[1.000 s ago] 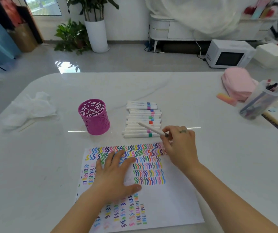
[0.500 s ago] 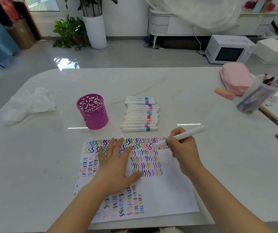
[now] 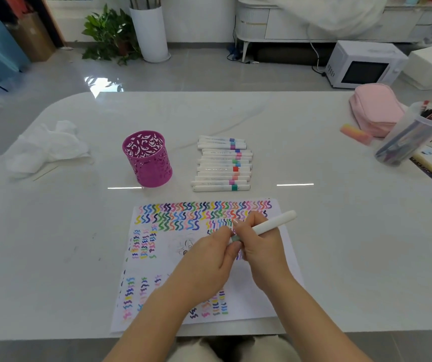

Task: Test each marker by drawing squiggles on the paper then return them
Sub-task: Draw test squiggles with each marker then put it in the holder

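Right grip point(image 3: 261, 248) on marker point(image 3: 275, 223) — white table point(image 3: 314, 152), grey floor point(image 3: 183, 74)

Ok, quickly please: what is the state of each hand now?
Left hand: pinches the lower end of the marker.
Right hand: grips the marker by its barrel.
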